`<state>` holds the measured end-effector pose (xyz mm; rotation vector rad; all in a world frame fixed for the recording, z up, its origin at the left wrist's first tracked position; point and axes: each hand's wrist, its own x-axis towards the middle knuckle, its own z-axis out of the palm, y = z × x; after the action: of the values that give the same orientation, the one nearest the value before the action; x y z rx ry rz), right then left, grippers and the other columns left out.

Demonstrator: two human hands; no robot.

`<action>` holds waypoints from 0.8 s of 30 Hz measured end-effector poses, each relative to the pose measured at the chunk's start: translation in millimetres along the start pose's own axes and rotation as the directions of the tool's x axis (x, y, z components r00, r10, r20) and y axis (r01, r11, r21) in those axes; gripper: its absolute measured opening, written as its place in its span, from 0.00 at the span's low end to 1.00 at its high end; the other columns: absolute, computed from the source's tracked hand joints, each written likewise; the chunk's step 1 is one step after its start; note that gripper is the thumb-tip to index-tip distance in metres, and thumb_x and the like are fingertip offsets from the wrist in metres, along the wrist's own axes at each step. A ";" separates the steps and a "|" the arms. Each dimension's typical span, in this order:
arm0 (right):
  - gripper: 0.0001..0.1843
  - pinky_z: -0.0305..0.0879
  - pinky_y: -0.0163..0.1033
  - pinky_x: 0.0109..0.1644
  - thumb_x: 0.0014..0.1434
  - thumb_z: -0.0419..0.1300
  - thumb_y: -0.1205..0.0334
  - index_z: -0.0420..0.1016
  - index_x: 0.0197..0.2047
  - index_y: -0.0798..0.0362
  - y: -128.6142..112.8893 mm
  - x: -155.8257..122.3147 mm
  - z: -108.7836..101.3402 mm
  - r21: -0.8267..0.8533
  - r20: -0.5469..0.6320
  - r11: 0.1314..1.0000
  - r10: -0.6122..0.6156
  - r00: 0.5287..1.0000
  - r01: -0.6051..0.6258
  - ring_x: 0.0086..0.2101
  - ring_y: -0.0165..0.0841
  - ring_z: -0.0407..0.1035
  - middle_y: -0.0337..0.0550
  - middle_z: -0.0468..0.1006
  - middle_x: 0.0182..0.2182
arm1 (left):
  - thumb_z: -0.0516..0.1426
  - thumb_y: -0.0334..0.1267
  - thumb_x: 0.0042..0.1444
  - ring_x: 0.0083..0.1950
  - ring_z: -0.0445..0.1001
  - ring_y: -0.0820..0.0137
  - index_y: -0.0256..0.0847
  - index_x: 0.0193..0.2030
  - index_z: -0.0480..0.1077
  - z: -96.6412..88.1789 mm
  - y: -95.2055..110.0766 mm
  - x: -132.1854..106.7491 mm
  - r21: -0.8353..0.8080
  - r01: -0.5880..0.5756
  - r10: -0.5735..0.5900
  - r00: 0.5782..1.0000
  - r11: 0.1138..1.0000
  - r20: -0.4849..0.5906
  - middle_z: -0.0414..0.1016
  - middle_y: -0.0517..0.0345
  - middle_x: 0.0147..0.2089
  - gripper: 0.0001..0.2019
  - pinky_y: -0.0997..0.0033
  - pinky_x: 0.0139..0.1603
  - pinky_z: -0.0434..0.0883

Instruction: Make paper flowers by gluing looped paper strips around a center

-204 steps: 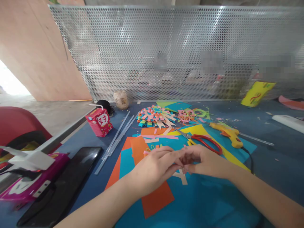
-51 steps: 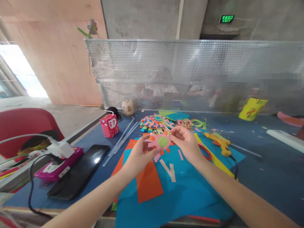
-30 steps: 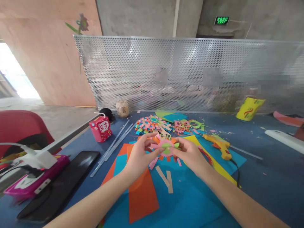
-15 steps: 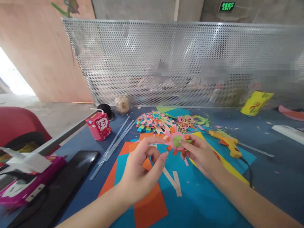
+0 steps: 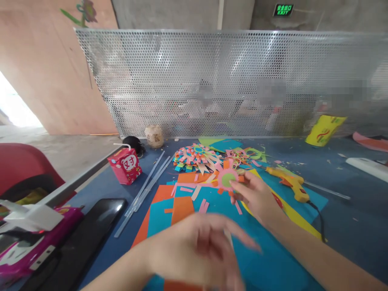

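My right hand (image 5: 253,196) pinches a paper flower (image 5: 228,180) by its right edge. The flower has a green round centre, a pink ring and pink and orange strips sticking out as petals. Lower down, my left hand (image 5: 203,246) is over the blue paper sheet (image 5: 266,246), blurred by motion, its index finger stretched out and apart from the other fingers. It shows nothing held. Beneath and around the left hand are orange paper (image 5: 183,206) and loose pink strips (image 5: 203,205). Part of a cream strip shows behind its fingers.
Finished paper rosettes (image 5: 195,157) and paper scraps (image 5: 238,157) lie at the back. A yellow glue gun (image 5: 289,184) is at right, clear sticks (image 5: 145,188), a red drink box (image 5: 125,165) and a phone (image 5: 87,230) at left. A perforated metal screen (image 5: 182,81) stands behind.
My left hand has left the flower's side and moved down toward me over the blue paper. The flower stays in my right hand, its face turned more toward me.
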<state>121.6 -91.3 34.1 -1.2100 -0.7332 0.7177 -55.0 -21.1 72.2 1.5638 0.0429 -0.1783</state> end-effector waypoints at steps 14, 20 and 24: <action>0.10 0.71 0.42 0.40 0.54 0.56 0.71 0.66 0.39 0.49 -6.4 -20.2 -4.9 -0.518 0.350 0.417 -0.693 0.630 0.747 0.39 0.35 0.70 0.43 0.73 0.36 | 0.62 0.35 0.46 0.36 0.67 0.70 0.44 0.42 0.59 -10.7 -13.3 5.9 0.903 -0.125 0.876 0.327 0.411 -0.354 0.66 0.59 0.33 0.19 0.69 0.37 0.66; 0.19 0.71 0.48 0.45 0.50 0.57 0.75 0.67 0.45 0.49 -20.1 -26.3 -22.5 -0.461 0.654 -0.105 -0.712 0.257 0.881 0.46 0.40 0.68 0.46 0.75 0.39 | 0.59 0.34 0.45 0.32 0.63 0.70 0.43 0.43 0.59 -4.3 -14.2 4.5 0.800 -0.348 0.862 0.333 0.490 -0.383 0.62 0.59 0.32 0.18 0.67 0.34 0.66; 0.18 0.71 0.49 0.45 0.52 0.56 0.74 0.67 0.45 0.49 -21.3 -29.8 -25.0 -0.453 0.683 -0.139 -0.689 0.242 0.881 0.47 0.41 0.67 0.47 0.75 0.40 | 0.65 0.37 0.37 0.33 0.69 0.68 0.46 0.44 0.61 -3.2 -16.2 1.3 0.896 -0.376 0.952 0.277 0.235 -0.134 0.68 0.59 0.32 0.26 0.64 0.36 0.68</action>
<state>126.7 -133.5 46.8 -1.1109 -1.9557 -0.7864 -55.7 -18.0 56.0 2.1981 -0.2610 1.4491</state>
